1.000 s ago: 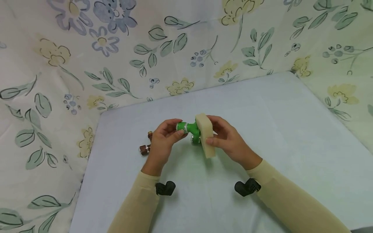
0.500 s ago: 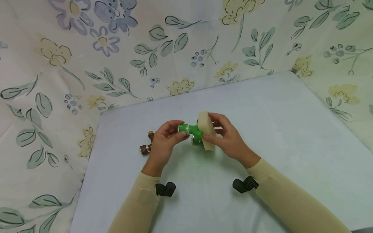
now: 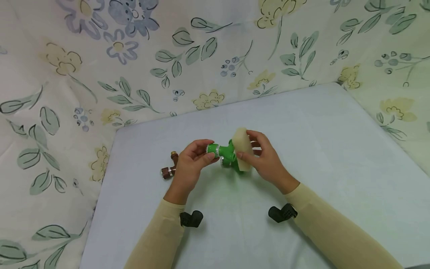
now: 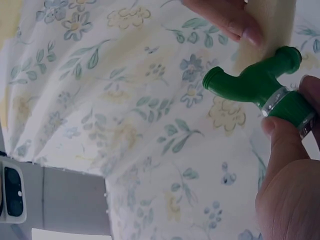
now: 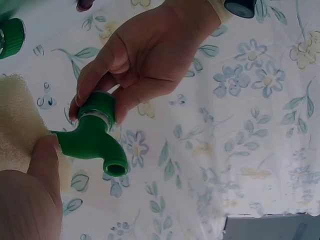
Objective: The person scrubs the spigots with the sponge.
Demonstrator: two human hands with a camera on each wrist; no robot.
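Note:
My left hand (image 3: 189, 164) pinches a green faucet (image 3: 226, 151) by its ribbed knob, between thumb and fingers, above the table. In the left wrist view the faucet (image 4: 250, 85) shows a silver ring below the knob and a curved spout. My right hand (image 3: 270, 164) holds a thick cream sponge (image 3: 242, 145), thumb on the near side and fingers behind it. The sponge overlaps the faucet's far end in the head view. The right wrist view has the sponge (image 5: 20, 120) right at the end of the faucet's body, the spout (image 5: 115, 162) pointing down.
Below the held faucet, another green faucet (image 3: 226, 162) lies on the white table (image 3: 319, 130), partly hidden. A brown faucet (image 3: 167, 172) lies left of it, partly behind my left hand. Floral cloth (image 3: 208, 67) rises behind the table's back edge.
My right hand and the sponge have shifted slightly right, and the sponge has turned, its lower end rising. The held faucet has moved a little right with my left hand.

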